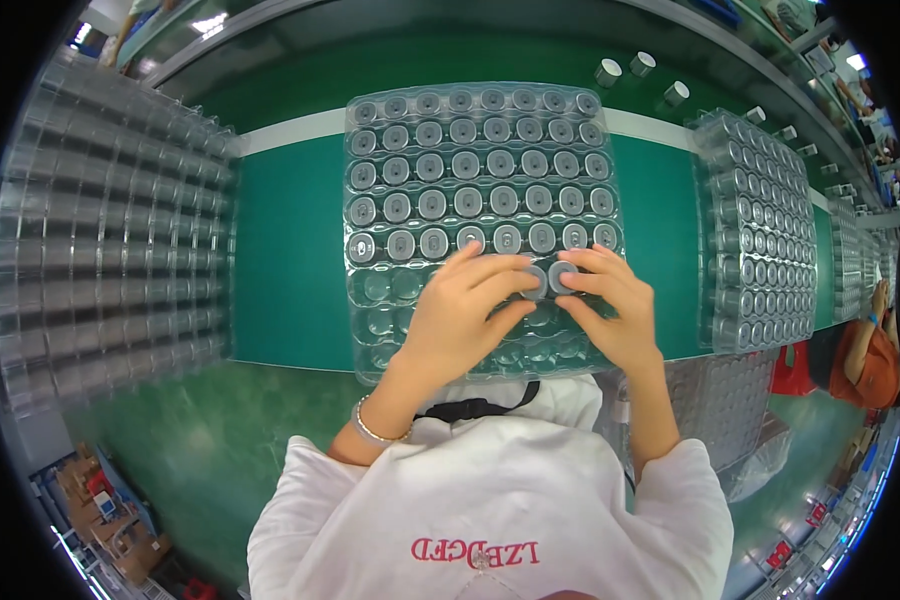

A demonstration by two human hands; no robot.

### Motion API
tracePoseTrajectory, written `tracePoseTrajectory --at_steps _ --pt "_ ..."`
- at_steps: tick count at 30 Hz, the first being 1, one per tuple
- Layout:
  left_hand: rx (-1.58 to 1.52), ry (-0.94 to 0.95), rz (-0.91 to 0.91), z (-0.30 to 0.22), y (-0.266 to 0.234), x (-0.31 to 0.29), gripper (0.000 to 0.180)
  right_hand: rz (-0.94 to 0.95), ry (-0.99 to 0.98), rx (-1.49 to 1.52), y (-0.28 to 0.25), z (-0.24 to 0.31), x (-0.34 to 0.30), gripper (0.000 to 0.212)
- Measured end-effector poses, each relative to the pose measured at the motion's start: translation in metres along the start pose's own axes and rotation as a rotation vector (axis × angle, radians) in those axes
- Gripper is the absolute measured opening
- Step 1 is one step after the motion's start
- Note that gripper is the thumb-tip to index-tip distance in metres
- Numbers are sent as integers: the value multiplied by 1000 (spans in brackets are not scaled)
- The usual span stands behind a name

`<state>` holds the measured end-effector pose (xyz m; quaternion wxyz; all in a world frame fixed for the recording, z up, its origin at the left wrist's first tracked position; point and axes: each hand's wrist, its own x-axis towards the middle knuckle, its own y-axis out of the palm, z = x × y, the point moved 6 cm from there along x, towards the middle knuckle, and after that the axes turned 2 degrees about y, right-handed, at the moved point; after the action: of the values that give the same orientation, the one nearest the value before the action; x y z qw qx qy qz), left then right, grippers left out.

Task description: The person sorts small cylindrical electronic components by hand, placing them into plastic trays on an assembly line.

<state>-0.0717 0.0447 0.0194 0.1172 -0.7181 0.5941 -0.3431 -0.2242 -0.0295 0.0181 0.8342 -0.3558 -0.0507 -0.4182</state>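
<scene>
Head view: round grey-topped cylinders [562,279]

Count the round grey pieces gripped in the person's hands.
2: one grey piece in the left hand, another grey piece in the right hand. Both are partly covered; any piece hidden behind the hands wouldn't show.

Across the front of your white shirt [500,480] runs one short row of red capital letters [470,552], turned the wrong way round in the head view, while any marking on the round grey pieces [467,202] is too small to read.
</scene>
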Motion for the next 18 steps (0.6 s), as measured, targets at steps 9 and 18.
tracePoseTrajectory --at_steps 9,18 --pt "194 -62 28 16 -3 -9 14 133 -76 -333 12 6 7 18" --pt "247 -132 60 13 -2 -7 8 -240 29 -555 -105 -76 149 39"
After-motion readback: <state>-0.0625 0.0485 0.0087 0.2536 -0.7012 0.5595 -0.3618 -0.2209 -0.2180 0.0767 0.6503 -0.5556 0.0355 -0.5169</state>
